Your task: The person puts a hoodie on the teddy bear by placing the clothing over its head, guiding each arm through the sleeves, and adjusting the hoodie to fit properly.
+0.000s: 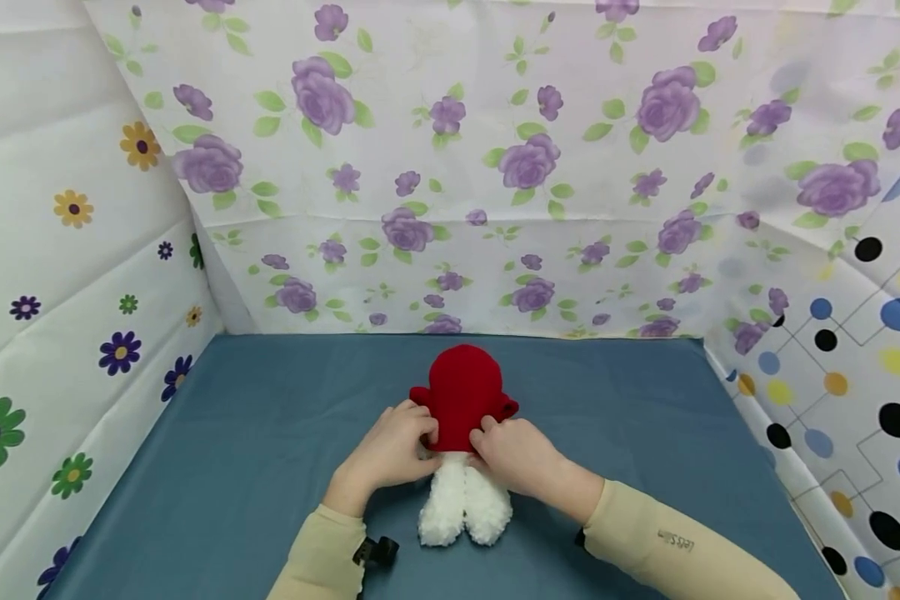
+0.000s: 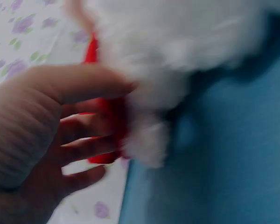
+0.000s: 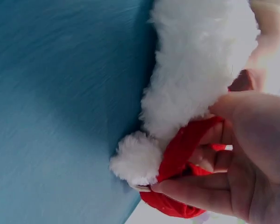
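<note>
A white fluffy plush toy [image 1: 444, 507] lies on the table with its two legs toward me. Red hooded clothing [image 1: 465, 387] covers its head and upper body. My left hand [image 1: 392, 446] grips the left side of the clothing near the hem; its thumb meets the white fur [image 2: 177, 42] in the left wrist view. On the other side, my right hand [image 1: 523, 456] pinches the hem. Red cloth [image 3: 177, 151] passes between the right hand's fingers and thumb in the right wrist view, beside a round white paw [image 3: 137, 158]. The toy's face is hidden.
A blue cloth [image 1: 285, 400] covers the table. Flowered sheets hang as a back wall [image 1: 450, 167] and a left wall [image 1: 60, 275], with a dotted sheet [image 1: 855, 400] on the right. A black wrist strap piece [image 1: 378, 551] sits by the left sleeve.
</note>
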Demonstrator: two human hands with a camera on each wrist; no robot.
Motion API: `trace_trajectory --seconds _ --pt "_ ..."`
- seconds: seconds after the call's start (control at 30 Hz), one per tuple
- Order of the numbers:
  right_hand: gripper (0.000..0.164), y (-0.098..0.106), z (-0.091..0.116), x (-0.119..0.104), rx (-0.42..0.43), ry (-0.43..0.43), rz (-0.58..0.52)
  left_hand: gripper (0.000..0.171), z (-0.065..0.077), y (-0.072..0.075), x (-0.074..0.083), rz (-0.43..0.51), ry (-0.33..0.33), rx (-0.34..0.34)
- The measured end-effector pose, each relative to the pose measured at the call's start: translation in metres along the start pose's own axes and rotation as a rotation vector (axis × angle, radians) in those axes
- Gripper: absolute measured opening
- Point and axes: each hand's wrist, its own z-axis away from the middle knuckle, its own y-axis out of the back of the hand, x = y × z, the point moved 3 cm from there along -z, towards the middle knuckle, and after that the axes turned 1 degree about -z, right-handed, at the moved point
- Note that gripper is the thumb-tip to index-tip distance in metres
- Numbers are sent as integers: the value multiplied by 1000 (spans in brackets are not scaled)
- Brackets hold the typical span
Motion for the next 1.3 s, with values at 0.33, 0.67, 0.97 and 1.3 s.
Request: trace_trajectory --seconds 0.33,0.67,0.97,1.3 --pt "43 4 -7 -6 -60 109 88 53 2 5 -2 78 -30 -87" --pt "59 6 -10 6 -70 -59 -196 46 -1 9 4 244 88 -141" --pt "68 -2 -23 -3 -86 -232 -155 52 -4 12 2 290 40 -128" --pt "73 -6 -33 -12 -86 -314 -83 63 -8 10 4 236 96 -141"
